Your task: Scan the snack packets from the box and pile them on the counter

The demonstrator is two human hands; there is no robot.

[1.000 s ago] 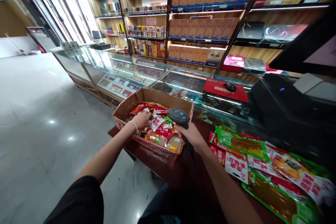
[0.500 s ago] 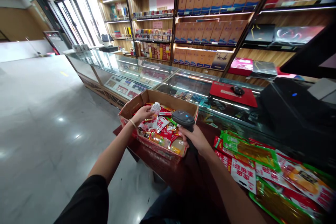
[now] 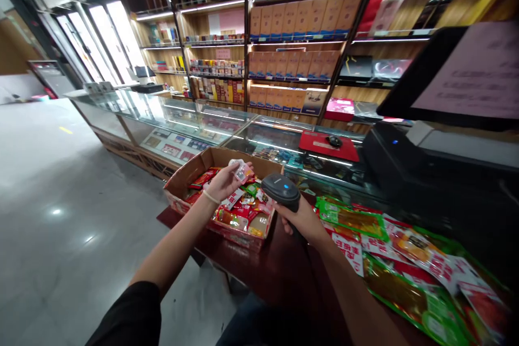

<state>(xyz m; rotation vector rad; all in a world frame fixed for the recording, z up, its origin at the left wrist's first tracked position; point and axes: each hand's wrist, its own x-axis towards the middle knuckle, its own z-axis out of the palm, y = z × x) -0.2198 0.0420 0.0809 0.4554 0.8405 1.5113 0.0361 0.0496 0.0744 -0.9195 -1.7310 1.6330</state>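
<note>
In the head view, the left hand [image 3: 224, 181] is pinching a small packet [image 3: 243, 171] between thumb and fingertips, palm turned partly up. The packet is sitting in that pinch over the box [image 3: 239, 242], whose open top is lying just under the hand; print on the packet is showing but staying too small to read. A pale bracelet [image 3: 211, 197] is circling the wrist behind this grip.

The right hand [image 3: 302, 217] is wrapping its fingers around the handle of the scanner [image 3: 279, 189]. The scanner's dark head is rising above that grip, with a blue light glowing on top, and is standing just to the right of the packet, apart from it.

Below and between the two grips, red, white and green snacks [image 3: 232, 200] are lying jumbled in the box, bare cardboard showing at its near right corner. The box is resting on the dark red table [image 3: 267, 273]. To the right of the scanner grip, green and red bags [image 3: 399, 284] are lying overlapped, the right forearm passing beside them. Beyond both grips, a glass counter [image 3: 182, 111] is bearing a red mat [image 3: 312, 143] with a mouse [image 3: 333, 141] on it.
</note>
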